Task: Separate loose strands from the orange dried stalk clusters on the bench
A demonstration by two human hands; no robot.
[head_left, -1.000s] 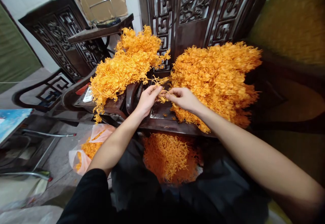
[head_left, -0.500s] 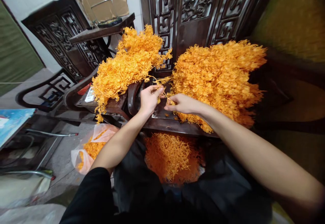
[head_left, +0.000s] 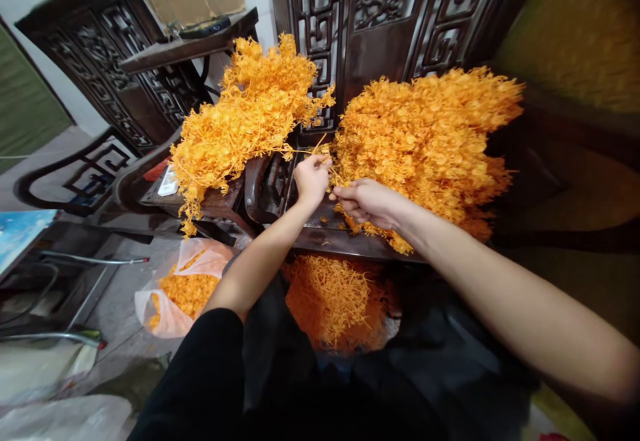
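Head: strand [head_left: 336, 174] between hands [head_left: 313, 179]

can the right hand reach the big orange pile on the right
Probably yes: the right hand appears close to the big orange pile, and nothing visible blocks the way.

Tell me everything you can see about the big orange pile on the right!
The orange pile is a big, bushy heap of thin, curly strands and small frilly bits, perhaps plastic. It sits on a dark wooden seat, in front of a carved wooden back, with a ragged outline. The right hand overlaps its lower left side in this view; I can't tell whether they touch.
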